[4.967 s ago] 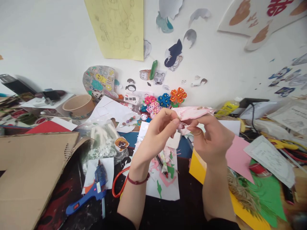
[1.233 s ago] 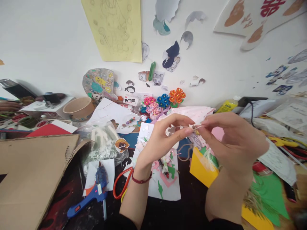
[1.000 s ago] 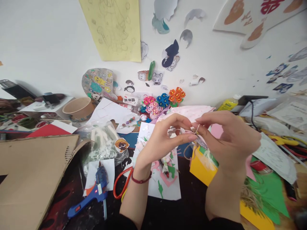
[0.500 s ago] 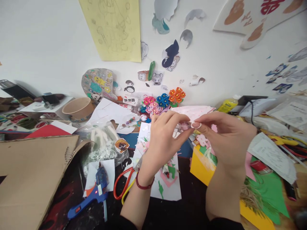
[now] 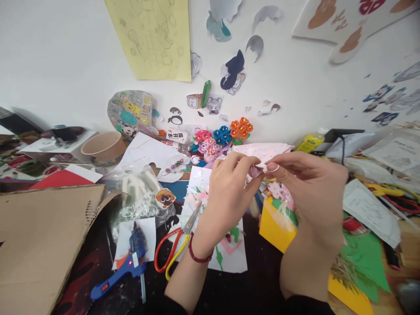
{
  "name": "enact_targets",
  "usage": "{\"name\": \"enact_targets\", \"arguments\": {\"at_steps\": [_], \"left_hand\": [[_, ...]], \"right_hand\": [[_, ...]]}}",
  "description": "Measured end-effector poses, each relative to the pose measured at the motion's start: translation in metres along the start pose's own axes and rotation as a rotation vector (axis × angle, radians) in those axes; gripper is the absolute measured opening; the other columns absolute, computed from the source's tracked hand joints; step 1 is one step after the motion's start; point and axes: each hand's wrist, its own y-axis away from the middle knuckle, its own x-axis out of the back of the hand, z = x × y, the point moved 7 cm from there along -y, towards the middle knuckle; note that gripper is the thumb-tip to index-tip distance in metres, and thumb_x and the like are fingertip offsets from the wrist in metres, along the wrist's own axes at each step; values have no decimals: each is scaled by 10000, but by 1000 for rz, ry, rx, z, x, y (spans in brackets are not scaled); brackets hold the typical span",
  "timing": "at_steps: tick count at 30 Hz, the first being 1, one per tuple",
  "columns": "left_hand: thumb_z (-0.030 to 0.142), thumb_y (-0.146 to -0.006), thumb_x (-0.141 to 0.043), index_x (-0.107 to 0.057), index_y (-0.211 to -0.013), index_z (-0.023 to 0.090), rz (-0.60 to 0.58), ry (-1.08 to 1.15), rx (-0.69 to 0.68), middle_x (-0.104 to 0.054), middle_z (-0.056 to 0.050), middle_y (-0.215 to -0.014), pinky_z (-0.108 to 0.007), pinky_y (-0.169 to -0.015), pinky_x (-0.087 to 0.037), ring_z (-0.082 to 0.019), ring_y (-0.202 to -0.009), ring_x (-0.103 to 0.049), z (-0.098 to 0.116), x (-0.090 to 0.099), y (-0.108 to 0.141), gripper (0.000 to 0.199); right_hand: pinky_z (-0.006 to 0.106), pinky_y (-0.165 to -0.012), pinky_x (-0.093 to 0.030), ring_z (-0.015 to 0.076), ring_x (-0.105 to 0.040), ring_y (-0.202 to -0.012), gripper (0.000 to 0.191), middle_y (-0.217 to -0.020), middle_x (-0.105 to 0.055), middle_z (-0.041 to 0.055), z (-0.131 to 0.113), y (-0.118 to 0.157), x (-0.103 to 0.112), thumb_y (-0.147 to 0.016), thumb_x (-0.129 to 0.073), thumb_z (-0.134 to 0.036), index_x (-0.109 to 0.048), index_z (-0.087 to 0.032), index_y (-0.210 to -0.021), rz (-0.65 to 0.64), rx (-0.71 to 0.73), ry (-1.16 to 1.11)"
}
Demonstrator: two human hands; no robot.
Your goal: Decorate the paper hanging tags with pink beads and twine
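My left hand [image 5: 228,192] is raised over the middle of the table, its thumb and fingers pinching a small pinkish piece [image 5: 254,171]. Fingertip to fingertip with it, my right hand [image 5: 310,183] pinches at the right end of the same piece. What exactly the piece is I cannot make out, since the fingers cover much of it. Below them lies a white sheet [image 5: 229,258] with green and pink paper scraps. Scissors [image 5: 177,245] with one red and one yellow handle lie left of my left wrist, blades partly on the sheet.
A blue glue gun [image 5: 126,267] with its light on rests on white paper at the left. Beside it are a cardboard piece [image 5: 39,236] and a clear bag [image 5: 141,192]. Bright flowers [image 5: 223,138] stand by the wall. Yellow [image 5: 275,227] and green paper [image 5: 367,262] lie right.
Both hands stay together at nearly the same place. The left hand has turned slightly, and more of the pinkish piece shows between the fingers. The view has shifted a little.
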Motion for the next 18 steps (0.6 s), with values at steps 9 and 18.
{"name": "enact_targets", "arguments": {"at_steps": [9, 18], "left_hand": [[247, -919, -633, -652, -1009, 190, -33, 58, 70, -640, -30, -958, -254, -689, -441, -114, -762, -576, -7, -2, 0, 108], [232, -895, -672, -662, -986, 190, -45, 131, 94, -656, -23, -952, -237, -683, -480, -101, -746, -606, -5, 0, 0, 101]], "right_hand": [[281, -676, -611, 158, -710, -683, 63, -774, -757, -17, -2, 1, 3, -759, -803, -261, -775, -259, -816, 21, 12, 50], [274, -686, -608, 155, -714, -690, 156, -780, -756, -7, 4, -2, 0, -693, -850, -202, -776, -239, -825, 35, -11, -142]]}}
